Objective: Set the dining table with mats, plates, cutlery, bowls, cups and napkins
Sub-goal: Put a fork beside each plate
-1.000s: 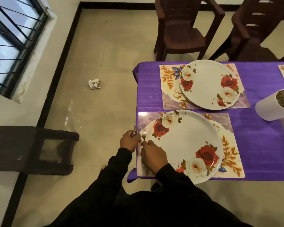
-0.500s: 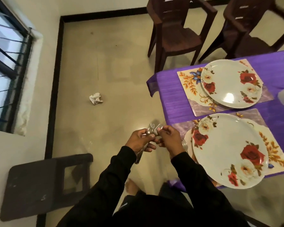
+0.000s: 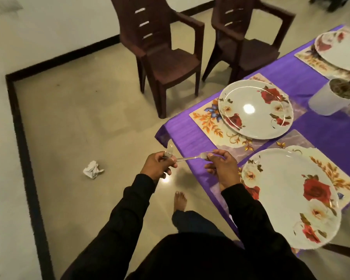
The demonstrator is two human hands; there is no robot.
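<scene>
The cutlery step is on: the left hand (image 3: 157, 165) grips spare forks (image 3: 168, 150) off the table's corner while the right hand (image 3: 220, 164) pinches one fork (image 3: 192, 157), which probably goes next beside the far plate (image 3: 256, 109).

Fork (image 3: 192, 158): polished metal, bright and reflective, spanning the two grips. Further forks (image 3: 168, 151) in the left grip: same shiny metal. Plate (image 3: 291, 197) right of the right grip: smooth glossy white surface with a printed rose pattern. Plate (image 3: 255, 109) beyond it: same gloss, showing a lamp highlight. Mats (image 3: 206, 118): smooth, printed, slight sheen. Cloth (image 3: 184, 136) on the worktop: purple, finely ribbed, satin sheen. Chairs (image 3: 160, 57): moulded brown plastic, matt. Floor (image 3: 79, 118): smooth tile, faintly reflective. Wad (image 3: 93, 169) left of the left grip: crumpled white paper. Sleeves (image 3: 119, 219): black matt fabric.
</scene>
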